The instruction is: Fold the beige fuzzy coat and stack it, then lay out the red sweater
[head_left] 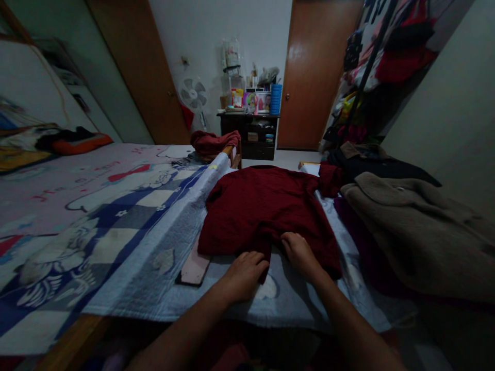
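Observation:
A dark red long-sleeved top (263, 201) lies spread over a pale blue cloth, its body somewhat wrinkled. Its near hem is bunched up in the middle, between my hands. On the left of that bunch, the curled fingers of my left hand (247, 273) close on a strip of the fabric. My right hand (298, 251) pinches the hem just to the right, thumb side inward. From under the top's left edge pokes the end of a flat pinkish board (195, 265) with a dark rim. The fabric hides the rest of the board.
On the right, a brown-grey fleece garment (417, 232) and a dark jacket (386, 165) are piled up. A patterned bed cover (116, 206) stretches leftward. Reddish cloth (214, 143) hangs over a wooden post. Behind stand a fan (194, 94) and a dark cabinet (247, 136).

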A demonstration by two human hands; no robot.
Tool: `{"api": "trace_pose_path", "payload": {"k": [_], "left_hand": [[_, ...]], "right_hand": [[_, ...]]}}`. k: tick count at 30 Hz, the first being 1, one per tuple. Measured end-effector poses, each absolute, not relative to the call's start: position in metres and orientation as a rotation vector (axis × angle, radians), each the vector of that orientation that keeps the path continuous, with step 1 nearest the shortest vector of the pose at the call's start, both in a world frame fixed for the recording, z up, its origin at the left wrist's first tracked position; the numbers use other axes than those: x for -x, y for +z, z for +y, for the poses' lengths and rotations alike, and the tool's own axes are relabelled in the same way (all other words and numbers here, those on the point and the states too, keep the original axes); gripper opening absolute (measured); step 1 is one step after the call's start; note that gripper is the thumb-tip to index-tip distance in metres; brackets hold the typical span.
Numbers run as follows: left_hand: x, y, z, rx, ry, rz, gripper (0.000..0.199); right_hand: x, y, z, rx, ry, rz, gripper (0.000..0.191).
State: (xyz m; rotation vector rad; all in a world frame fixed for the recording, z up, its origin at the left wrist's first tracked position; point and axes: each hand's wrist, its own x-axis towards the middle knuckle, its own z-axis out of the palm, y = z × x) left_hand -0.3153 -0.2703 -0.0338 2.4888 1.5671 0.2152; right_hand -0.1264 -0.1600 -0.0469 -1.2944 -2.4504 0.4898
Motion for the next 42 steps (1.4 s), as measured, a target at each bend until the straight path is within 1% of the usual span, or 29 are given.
{"api": "trace_pose_path", "payload": {"k": [3,5,9,10,12,14,19,24,26,29,33,36,38,41,42], "left_hand": [[0.313,-0.039,-0.267,-2.454,0.182,1.626,0.024],[0.31,-0.043,-0.264,-2.427,0.18,1.664,0.017],[0.308,-0.049,-0.268,-2.381,0.256,1.716,0.02],[0.308,-0.05,-0.269,-2.379,0.279,1.731,0.022],[0.309,-0.053,-0.273,-2.386,0.299,1.768,0.026],[0.311,-0.058,-0.275,-2.405,0.281,1.774,0.024],[0.316,-0.068,-0.277,-2.406,0.27,1.731,0.014],[0.306,-0.062,-0.278,-2.49,0.356,1.67,0.013],[0.296,-0.062,-0.277,-2.531,0.408,1.644,0.013],[0.281,-0.067,-0.277,-2.576,0.421,1.596,0.013],[0.279,-0.074,-0.284,-2.546,0.413,1.52,0.009],[0.288,-0.071,-0.291,-2.409,0.501,1.488,0.007],[0.293,-0.068,-0.293,-2.299,0.552,1.563,0.011],[0.294,-0.064,-0.291,-2.24,0.551,1.707,0.03],[0.293,-0.064,-0.29,-2.257,0.524,1.722,0.032]], "right_hand": [[0.129,-0.049,-0.158,1.304,0.673,-2.309,0.025],[0.128,-0.051,-0.163,1.336,0.688,-2.313,0.021],[0.123,-0.056,-0.186,1.19,0.623,-2.521,0.01],[0.121,-0.057,-0.192,1.122,0.621,-2.567,0.014],[0.118,-0.059,-0.2,1.025,0.606,-2.624,0.027],[0.117,-0.061,-0.202,1.013,0.569,-2.647,0.034],[0.121,-0.063,-0.194,1.158,0.534,-2.58,0.023],[0.115,-0.048,-0.186,1.035,0.668,-2.318,0.029],[0.111,-0.041,-0.185,1.014,0.706,-2.276,0.026],[0.107,-0.039,-0.185,0.996,0.762,-2.377,0.022],[0.105,-0.045,-0.193,1.022,0.805,-2.615,0.026],[0.104,-0.048,-0.202,1.029,0.805,-2.666,0.018],[0.104,-0.049,-0.208,1.031,0.771,-2.685,0.02],[0.105,-0.051,-0.216,1.057,0.686,-2.73,0.017],[0.105,-0.051,-0.218,1.055,0.682,-2.738,0.016]]}}
